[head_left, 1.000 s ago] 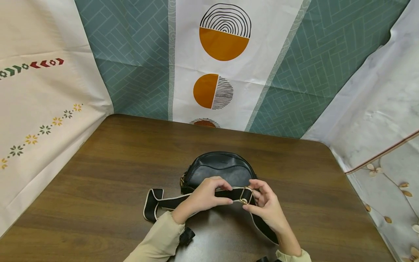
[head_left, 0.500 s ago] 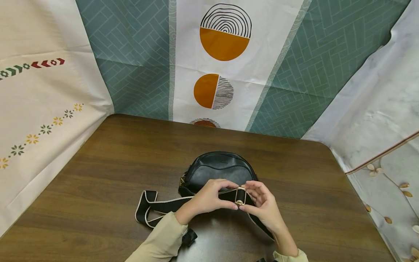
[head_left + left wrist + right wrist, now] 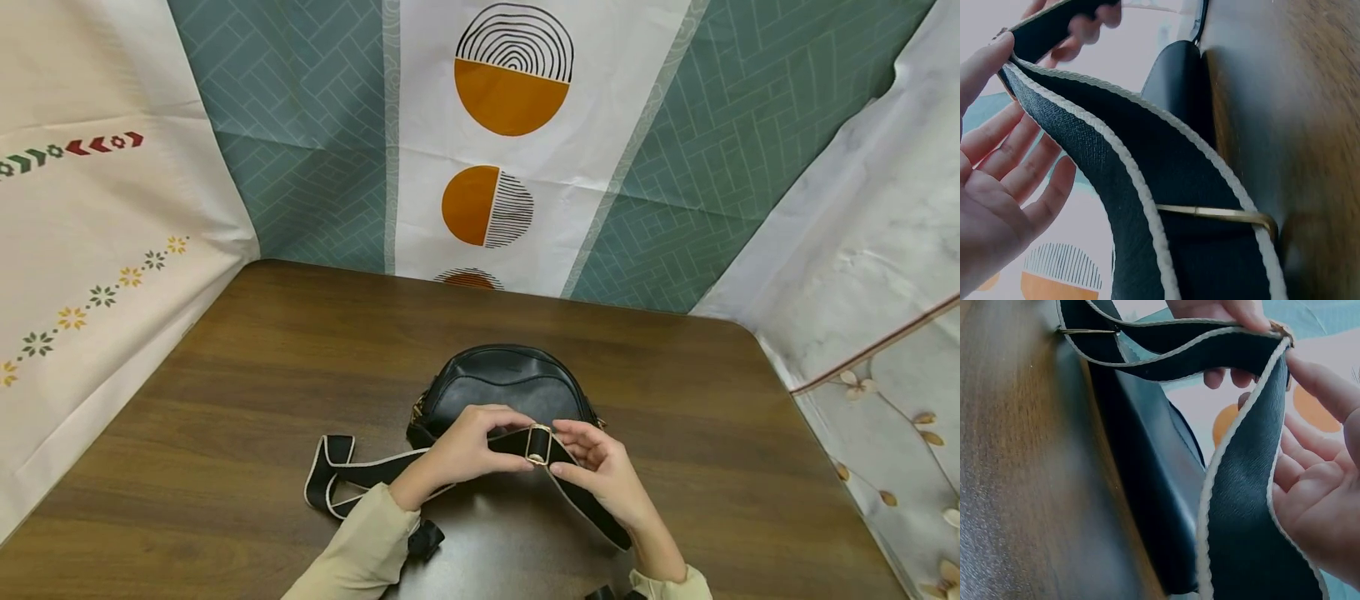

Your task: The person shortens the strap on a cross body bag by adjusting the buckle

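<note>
A black half-moon handbag (image 3: pixel 504 392) stands on the table behind both hands. Its black shoulder strap (image 3: pixel 375 473), edged in cream, lies looped at the left and runs up through the hands. My left hand (image 3: pixel 480 442) pinches the strap beside a gold slider buckle (image 3: pixel 538 444), its thumb in front. My right hand (image 3: pixel 600 462) has its fingers curled around the strap right of the buckle, thumb at the lower edge. In the right wrist view the right thumb (image 3: pixel 1322 378) meets the strap edge; the index fingertip is hidden behind the strap. Another gold bar (image 3: pixel 1222 212) crosses the strap's lower layer.
The brown wooden table (image 3: pixel 262 375) reaches back to a patterned cloth (image 3: pixel 315 150). Cream cloth (image 3: pixel 112 200) hangs at the left and white cloth (image 3: pixel 862 250) at the right. Gold hardware (image 3: pixel 417 410) sits at the bag's left end.
Both hands have drawn the buckle and strap leftward. The right hand's fingertips have come off the buckle onto the strap beside it. The loop at the left has shifted further left.
</note>
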Motion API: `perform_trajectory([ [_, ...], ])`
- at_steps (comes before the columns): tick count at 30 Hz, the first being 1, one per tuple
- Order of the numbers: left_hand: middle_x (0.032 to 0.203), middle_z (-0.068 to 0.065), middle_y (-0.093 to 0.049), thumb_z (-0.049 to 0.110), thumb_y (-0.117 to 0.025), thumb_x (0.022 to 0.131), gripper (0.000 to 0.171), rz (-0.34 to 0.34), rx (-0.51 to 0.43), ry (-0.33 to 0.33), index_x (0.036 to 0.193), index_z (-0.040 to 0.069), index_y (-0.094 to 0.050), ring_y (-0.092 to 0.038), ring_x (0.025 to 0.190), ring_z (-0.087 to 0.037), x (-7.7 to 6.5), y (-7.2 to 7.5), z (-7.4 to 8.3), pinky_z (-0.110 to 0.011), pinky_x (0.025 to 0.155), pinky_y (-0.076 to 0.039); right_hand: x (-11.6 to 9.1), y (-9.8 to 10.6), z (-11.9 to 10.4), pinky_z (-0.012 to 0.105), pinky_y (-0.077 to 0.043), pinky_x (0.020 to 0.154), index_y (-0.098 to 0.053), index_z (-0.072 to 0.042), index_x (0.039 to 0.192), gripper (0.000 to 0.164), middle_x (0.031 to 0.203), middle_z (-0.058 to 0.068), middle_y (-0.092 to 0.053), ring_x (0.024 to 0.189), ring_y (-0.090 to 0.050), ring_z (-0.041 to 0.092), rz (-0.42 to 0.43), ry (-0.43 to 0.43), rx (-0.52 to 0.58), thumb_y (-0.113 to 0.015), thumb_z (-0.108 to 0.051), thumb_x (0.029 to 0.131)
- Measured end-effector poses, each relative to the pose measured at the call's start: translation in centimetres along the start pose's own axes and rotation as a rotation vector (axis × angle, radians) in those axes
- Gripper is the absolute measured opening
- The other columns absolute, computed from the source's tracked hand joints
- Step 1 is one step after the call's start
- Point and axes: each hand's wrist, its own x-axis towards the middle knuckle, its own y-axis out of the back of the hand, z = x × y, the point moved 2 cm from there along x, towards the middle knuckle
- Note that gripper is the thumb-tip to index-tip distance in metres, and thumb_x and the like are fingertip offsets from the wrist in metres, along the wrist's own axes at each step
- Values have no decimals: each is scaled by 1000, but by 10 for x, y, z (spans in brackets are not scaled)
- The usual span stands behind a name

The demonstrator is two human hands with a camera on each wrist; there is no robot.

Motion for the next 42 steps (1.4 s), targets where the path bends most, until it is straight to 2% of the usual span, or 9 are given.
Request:
perform_trajectory([
  [4,94,1,-64,17,-77,69,37,3,-12,4,102,7,-65,-57,85,-10,-3,4,-1,-25,76,-45,0,0,2,22,-48,64,-51,19,103,23,88,1,-64,75,-60,10,-8,-64,-15,-55,8,82],
  [7,98,0,-63,18,-78,69,41,-34,-51,24,105,7,-64,-57,90,-12,-5,3,-1,-25,79,-44,1,-2,2,22,-49,60,-55,19,94,14,82,3,-65,70,-59,10,-1,-62,-9,-53,8,84],
  [11,103,1,-62,23,-79,67,48,-68,-73,41,109,5,-61,-55,95,-7,-7,0,-2,-24,82,-43,1,-7,2,21,-48,59,-56,19,87,12,80,2,-65,69,-59,8,34,-63,0,-53,8,84],
  [21,96,3,-63,24,-79,67,45,-37,2,-54,104,3,-65,-54,92,-5,-9,0,1,-23,81,-43,1,-16,4,18,-45,57,-58,17,84,10,77,-5,-63,66,-55,4,94,-82,-47,-55,8,83],
  [33,93,-4,-65,21,-80,65,45,4,37,-140,102,-1,-65,-58,89,-11,-10,-6,6,-20,79,-43,2,-21,7,17,-43,59,-58,19,83,14,76,-7,-62,68,-53,3,128,-136,-43,-55,5,84],
  [38,94,-3,-65,22,-80,65,46,27,45,-158,102,0,-66,-59,89,-9,-11,-4,4,-20,79,-44,1,-15,6,20,-45,68,-57,20,91,22,85,-5,-64,79,-56,6,77,-166,-26,-51,-1,89],
  [42,96,-2,-64,22,-80,65,47,32,21,-138,104,0,-65,-58,90,-8,-12,-2,0,-22,78,-45,0,-7,5,23,-48,65,-56,20,95,24,87,4,-65,76,-58,11,-23,-183,-18,-46,-2,91],
])
